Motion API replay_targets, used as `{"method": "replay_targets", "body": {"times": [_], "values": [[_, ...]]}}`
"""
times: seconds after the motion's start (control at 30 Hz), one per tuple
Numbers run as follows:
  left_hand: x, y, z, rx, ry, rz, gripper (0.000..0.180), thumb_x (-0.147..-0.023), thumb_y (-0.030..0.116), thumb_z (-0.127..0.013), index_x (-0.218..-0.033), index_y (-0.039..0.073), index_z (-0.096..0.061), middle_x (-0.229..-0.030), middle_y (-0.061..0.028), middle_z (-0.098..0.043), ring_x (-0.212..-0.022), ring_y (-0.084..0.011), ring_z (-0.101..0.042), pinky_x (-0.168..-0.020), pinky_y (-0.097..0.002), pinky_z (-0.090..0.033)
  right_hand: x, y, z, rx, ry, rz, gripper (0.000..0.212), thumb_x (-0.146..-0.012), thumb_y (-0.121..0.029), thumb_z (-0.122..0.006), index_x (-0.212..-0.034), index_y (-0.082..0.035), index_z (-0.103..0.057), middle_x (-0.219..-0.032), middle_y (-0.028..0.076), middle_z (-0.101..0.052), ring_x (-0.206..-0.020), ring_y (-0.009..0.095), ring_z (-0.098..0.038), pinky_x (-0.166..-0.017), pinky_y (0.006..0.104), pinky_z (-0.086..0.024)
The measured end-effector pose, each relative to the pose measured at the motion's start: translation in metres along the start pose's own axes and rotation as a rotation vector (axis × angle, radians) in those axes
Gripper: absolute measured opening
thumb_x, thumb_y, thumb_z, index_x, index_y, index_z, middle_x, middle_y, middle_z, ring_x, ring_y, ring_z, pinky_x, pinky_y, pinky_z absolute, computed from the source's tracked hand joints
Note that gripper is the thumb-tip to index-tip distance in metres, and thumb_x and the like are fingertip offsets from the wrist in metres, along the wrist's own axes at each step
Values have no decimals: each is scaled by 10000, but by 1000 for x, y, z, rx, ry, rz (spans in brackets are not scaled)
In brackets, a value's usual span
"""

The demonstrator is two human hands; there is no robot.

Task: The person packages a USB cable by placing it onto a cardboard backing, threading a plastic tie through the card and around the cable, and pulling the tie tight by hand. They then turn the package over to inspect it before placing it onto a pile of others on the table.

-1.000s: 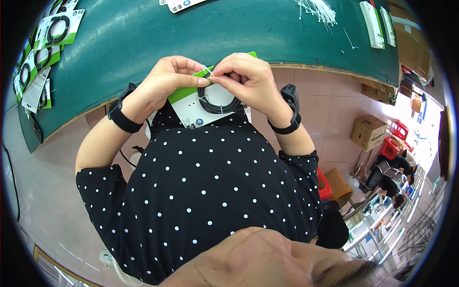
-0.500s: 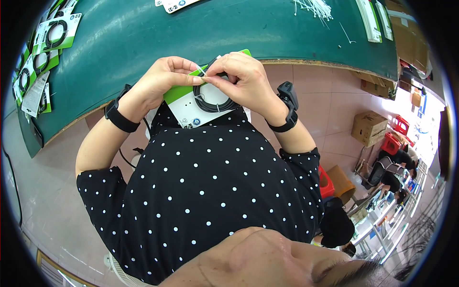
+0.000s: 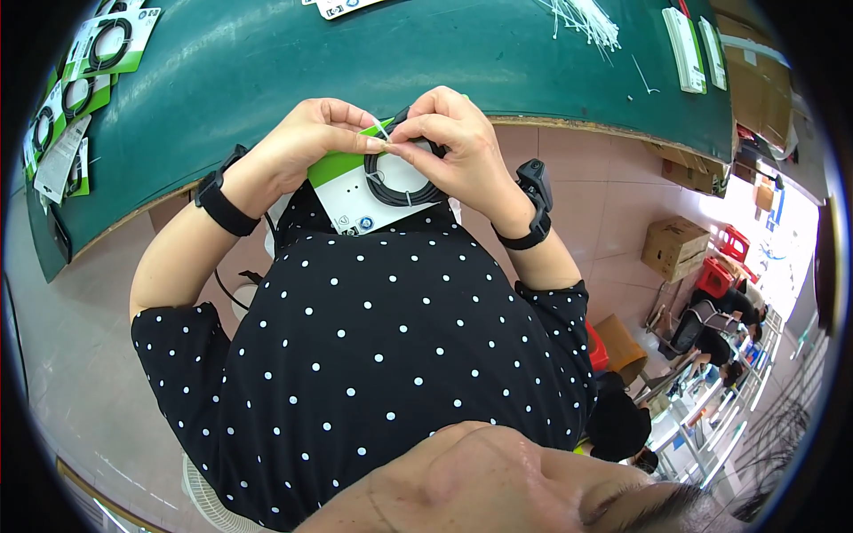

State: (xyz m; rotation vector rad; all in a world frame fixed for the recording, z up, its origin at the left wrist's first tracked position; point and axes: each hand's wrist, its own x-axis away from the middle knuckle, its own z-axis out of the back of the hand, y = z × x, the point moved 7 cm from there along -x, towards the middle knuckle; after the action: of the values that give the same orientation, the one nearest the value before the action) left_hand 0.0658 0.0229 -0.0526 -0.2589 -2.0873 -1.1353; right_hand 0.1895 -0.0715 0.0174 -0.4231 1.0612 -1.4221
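Note:
A white and green card (image 3: 342,202) leans at the table's front edge, against my body. On it lies a coil of black cable (image 3: 391,194), bound by small ties at its lower side. My left hand (image 3: 313,140) pinches a thin white cable tie (image 3: 382,131) between thumb and forefinger at the coil's upper left. Its fingertips meet those of my right hand (image 3: 458,142), also closed in a pinch on the tie. My right fingers and palm cover the upper right of the coil and card. The tie's lower end is hidden by the fingertips.
Carded black cables (image 3: 111,44) are piled at the table's left end. Loose white cable ties (image 3: 586,25) lie at the far right, near stacks of white-green cards (image 3: 684,53). A cardboard box (image 3: 675,249) stands on the floor to the right; other people work beyond it.
The whole view has shifted slightly. Both hands keep their pinch at the cable tie, and my right fingers have shifted a little; card and coil stay in place beneath them.

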Motion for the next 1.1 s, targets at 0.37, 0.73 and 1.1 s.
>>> {"method": "replay_targets", "body": {"times": [0.37, 0.73, 1.1], "values": [[1, 1, -1, 14, 8, -4, 279, -771, 15, -748, -1019, -8, -623, -926, -82, -693, -826, -127, -668, -775, -245, -534, -1, -8, -2, 116, -104, 74, 144, -700, -87, -789, -803, -95, -688, -794, 29, -555, -757, 202, -568, -646, 312, -450], [5, -1, -2, 34, 18, 11, 310, -755, 11, -758, -1024, -27, -608, -936, -97, -692, -843, -142, -673, -798, -246, -530, 1, -16, -3, 204, -94, 200, 100, -732, -102, -757, -767, -104, -663, -805, 13, -547, -715, 205, -547, -603, 326, -442], [8, 0, -1, 9, 33, -25, 296, -764, 11, -752, -1022, -28, -612, -935, -96, -696, -843, -138, -673, -800, -245, -529, 0, -19, -3, 186, -78, 185, 127, -712, -77, -760, -788, -103, -662, -812, 19, -545, -722, 213, -543, -606, 331, -437]]}}
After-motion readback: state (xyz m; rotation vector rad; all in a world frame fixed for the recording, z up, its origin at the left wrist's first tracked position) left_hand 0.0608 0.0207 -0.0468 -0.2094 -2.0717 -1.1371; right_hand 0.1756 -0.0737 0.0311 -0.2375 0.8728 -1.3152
